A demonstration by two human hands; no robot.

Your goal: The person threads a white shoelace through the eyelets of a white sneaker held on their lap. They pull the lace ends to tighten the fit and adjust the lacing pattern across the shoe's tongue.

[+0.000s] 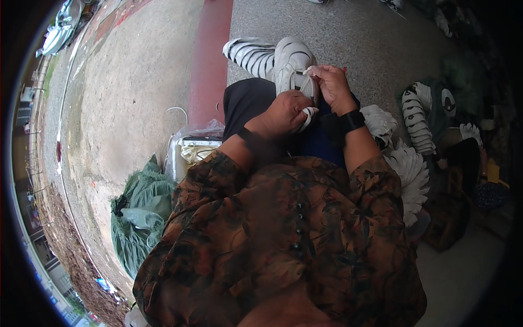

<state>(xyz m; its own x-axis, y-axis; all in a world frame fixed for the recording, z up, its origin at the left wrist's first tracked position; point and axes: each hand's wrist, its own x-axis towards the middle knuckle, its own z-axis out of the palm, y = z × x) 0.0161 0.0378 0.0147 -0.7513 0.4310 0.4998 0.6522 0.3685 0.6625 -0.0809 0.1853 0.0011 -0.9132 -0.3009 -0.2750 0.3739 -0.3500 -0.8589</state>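
A white shoe (294, 54) with dark trim rests across my lap, its toe pointing away from me. My right hand (331, 86) is closed in a pinch on a white shoelace (308, 71) at the right side of the shoe's lacing area. Close to the shoe's near end, my left hand (287, 113) is closed, and a white lace end (309, 111) shows at its fingers. The left hand hides the rear of the shoe.
Beyond my knees lies a row of nested white shoe pieces (249, 53). More white pieces (407, 177) are piled at my right, beside another nested row (417, 120). At left are a plastic-lined container (174, 158) holding pale laces (197, 152) and a green sack (143, 212).
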